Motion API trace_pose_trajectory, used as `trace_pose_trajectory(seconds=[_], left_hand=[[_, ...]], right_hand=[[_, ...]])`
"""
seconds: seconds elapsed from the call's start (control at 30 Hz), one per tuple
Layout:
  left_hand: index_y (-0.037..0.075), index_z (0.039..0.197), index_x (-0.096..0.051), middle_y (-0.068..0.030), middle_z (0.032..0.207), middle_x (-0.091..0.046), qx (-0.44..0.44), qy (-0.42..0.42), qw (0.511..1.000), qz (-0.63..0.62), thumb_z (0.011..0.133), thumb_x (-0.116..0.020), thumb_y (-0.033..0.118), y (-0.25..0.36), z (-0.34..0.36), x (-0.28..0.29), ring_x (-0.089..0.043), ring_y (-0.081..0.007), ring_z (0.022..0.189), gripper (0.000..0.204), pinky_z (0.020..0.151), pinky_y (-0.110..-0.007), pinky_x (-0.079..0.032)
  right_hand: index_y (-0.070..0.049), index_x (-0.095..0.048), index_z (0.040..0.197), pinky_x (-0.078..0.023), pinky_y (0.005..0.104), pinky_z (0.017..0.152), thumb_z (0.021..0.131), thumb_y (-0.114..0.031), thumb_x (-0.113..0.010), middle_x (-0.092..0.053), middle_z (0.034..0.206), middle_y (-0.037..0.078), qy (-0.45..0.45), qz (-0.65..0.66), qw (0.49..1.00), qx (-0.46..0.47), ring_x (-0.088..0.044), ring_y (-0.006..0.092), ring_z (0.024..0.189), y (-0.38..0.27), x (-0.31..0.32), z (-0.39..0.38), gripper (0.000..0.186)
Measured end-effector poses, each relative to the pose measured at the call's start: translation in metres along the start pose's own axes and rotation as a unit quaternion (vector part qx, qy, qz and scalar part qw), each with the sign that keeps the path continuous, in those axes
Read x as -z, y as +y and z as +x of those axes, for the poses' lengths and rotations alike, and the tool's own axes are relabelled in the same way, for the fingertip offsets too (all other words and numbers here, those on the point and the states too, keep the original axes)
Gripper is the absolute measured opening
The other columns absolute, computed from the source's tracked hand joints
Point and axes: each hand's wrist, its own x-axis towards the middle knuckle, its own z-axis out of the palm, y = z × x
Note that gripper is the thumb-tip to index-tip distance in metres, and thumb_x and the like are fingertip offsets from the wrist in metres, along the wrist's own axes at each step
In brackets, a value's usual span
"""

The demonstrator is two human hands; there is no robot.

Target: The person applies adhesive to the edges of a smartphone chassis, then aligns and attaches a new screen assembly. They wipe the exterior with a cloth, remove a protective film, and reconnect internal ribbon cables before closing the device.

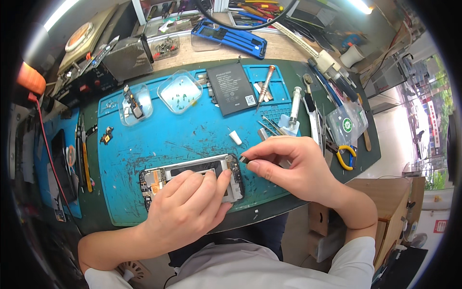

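Observation:
An opened phone [195, 167] lies lengthwise on the blue work mat [130, 159], its inner parts and silver frame bare. My left hand [190, 202] bends over its near edge, fingers curled and gripping the phone body; the fingertips partly hide it. At the phone's right end my right hand [293, 166] pinches a small dark piece [244, 159] between thumb and fingers, just off the frame; its exact kind is too small to tell. A white cone-shaped cap [235, 138] lies on the mat beyond the phone.
Farther back lie a black battery [230, 88], a screwdriver [266, 86] and a clear tray [180, 91] of tiny screws. Another clear tray [135, 104] holds a small part. To the right are a syringe [294, 108] and yellow-handled pliers [345, 156]; tweezers [84, 156] lie left.

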Motion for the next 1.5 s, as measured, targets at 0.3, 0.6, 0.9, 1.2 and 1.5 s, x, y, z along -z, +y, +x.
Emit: trace_pose_trajectory(seconds=[0.3, 0.6, 0.9, 1.2, 1.5], left_hand=[[0.0, 0.106, -0.069, -0.0117, 0.098, -0.07, 0.062, 0.031, 0.993, -0.092, 0.08, -0.08, 0.008, -0.005, 0.004, 0.009, -0.067, -0.0266, 0.079, 0.03, 0.071, -0.037, -0.054], [-0.002, 0.103, -0.07, -0.0084, 0.088, -0.073, 0.242, 0.054, 0.864, -0.438, 0.088, -0.079, 0.003, -0.013, 0.024, 0.024, -0.07, -0.0113, 0.074, 0.019, 0.067, -0.027, -0.057], [-0.002, 0.106, -0.071, -0.0104, 0.091, -0.071, 0.178, 0.018, 0.952, -0.249, 0.093, -0.07, 0.002, -0.022, 0.032, 0.025, -0.07, -0.0219, 0.079, 0.014, 0.071, -0.031, -0.056], [-0.001, 0.139, -0.058, -0.0141, 0.123, -0.057, 0.107, -0.122, 0.983, -0.079, 0.084, -0.077, 0.034, 0.004, 0.01, 0.018, -0.056, -0.0331, 0.108, 0.068, 0.095, -0.044, -0.044], [0.0, 0.138, -0.06, -0.011, 0.12, -0.057, 0.074, -0.145, 0.987, -0.002, 0.085, -0.073, 0.045, 0.006, 0.012, 0.014, -0.056, -0.0297, 0.104, 0.07, 0.092, -0.042, -0.046]], right_hand=[[0.004, -0.073, 0.113, -0.053, 0.0223, 0.074, 0.097, -0.009, -0.071, -0.075, 0.095, 0.005, -0.019, 0.145, 0.986, -0.074, -0.066, 0.0057, 0.085, 0.0, -0.003, 0.0, 0.021], [0.0, -0.072, 0.101, -0.054, 0.0279, 0.067, 0.091, -0.008, -0.073, -0.073, 0.083, 0.008, 0.042, 0.055, 0.991, 0.118, -0.067, 0.0118, 0.073, -0.014, -0.021, 0.003, 0.012], [-0.005, -0.069, 0.1, -0.055, 0.0403, 0.077, 0.083, 0.001, -0.064, -0.066, 0.091, 0.01, 0.215, -0.25, 0.892, 0.308, -0.067, 0.0312, 0.089, 0.012, 0.001, 0.042, 0.018], [-0.003, -0.07, 0.099, -0.054, 0.0387, 0.071, 0.083, 0.004, -0.068, -0.066, 0.09, 0.01, 0.231, -0.221, 0.898, 0.303, -0.066, 0.0308, 0.085, 0.037, 0.001, 0.044, 0.018], [-0.001, -0.071, 0.103, -0.054, 0.0391, 0.071, 0.08, 0.006, -0.066, -0.065, 0.093, 0.011, 0.198, -0.23, 0.917, 0.26, -0.066, 0.0307, 0.086, 0.032, 0.007, 0.032, 0.024]])
